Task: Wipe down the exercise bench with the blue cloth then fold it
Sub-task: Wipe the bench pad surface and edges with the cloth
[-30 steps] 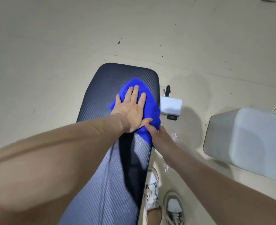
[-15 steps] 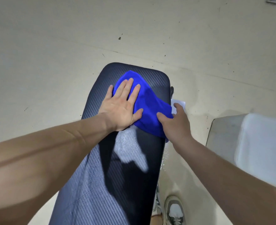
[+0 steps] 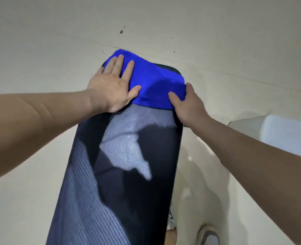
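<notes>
No readable writing anywhere in view.

The padded bench [image 3: 128, 174] shows only a woven, ribbed texture with no logo, label or number that can be made out, and the blue cloth [image 3: 155, 82] at its far end is plain, with no tag or print showing. The white container [image 3: 287, 133] at the right edge looks blank too, though it is cut off and too blurred to be sure. The floor [image 3: 40, 41] carries only scuffs and dark specks, not marks that read as signs.
</notes>
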`<state>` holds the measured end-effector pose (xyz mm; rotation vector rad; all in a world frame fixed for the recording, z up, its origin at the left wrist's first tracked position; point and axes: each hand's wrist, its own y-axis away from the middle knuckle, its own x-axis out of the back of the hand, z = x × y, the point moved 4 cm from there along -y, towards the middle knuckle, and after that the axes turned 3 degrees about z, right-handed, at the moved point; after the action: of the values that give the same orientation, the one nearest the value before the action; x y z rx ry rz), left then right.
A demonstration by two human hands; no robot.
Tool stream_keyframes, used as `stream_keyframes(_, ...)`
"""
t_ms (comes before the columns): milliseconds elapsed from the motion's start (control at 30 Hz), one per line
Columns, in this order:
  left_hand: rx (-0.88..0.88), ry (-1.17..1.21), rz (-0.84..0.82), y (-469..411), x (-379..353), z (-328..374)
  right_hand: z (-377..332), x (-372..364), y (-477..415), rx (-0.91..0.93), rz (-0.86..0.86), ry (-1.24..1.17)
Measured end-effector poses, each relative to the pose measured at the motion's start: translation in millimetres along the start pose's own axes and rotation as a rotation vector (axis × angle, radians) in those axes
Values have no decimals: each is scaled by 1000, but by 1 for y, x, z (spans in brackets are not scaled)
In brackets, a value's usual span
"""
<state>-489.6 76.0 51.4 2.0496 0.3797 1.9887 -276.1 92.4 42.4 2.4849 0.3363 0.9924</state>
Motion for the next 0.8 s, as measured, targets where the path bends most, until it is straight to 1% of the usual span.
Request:
stream_keyframes(100, -48, -65, -54, 35, -9, -11, 2, 1, 12, 3, -7, 47)
stream_keyframes(200, -63, -95, -98, 68, -17, -14, 0, 1, 24, 57, -35, 250)
stream_keyframes(300, -42, -78, -152, 106, -25, -15, 4, -3, 52, 190, -24, 506)
stream_keyframes(400, -18, -95, -208, 152, -33, -17, 15, -6, 87, 338, 26, 674)
stream_keyframes(467, 2, -119, -254, 190, -43, -17, 23, -13, 113, 460, 59, 702)
stream_keyframes(533, 34, -123, -281, 226, -55, -18, 28, -24, 139, 643, 77, 698)
stream_keyframes(600, 64, -101, -314, 268, -66, -16, 35, -42, 170, 786, -25, 753)
stream_keyframes(633, 80, -78, -351, 293, -72, -14, 40, -50, 186, 823, -99, 781)
stream_keyframes(700, 126, 16, -384, 329, -81, -12, 43, -55, 204, 846, -192, 788)
stream_keyframes(767, 157, 72, -336, 349, -80, -16, 36, -56, 212, 914, -191, 728)
stream_keyframes(800, 128, 59, -268, 348, -76, -20, 31, -56, 213, 969, -164, 680)
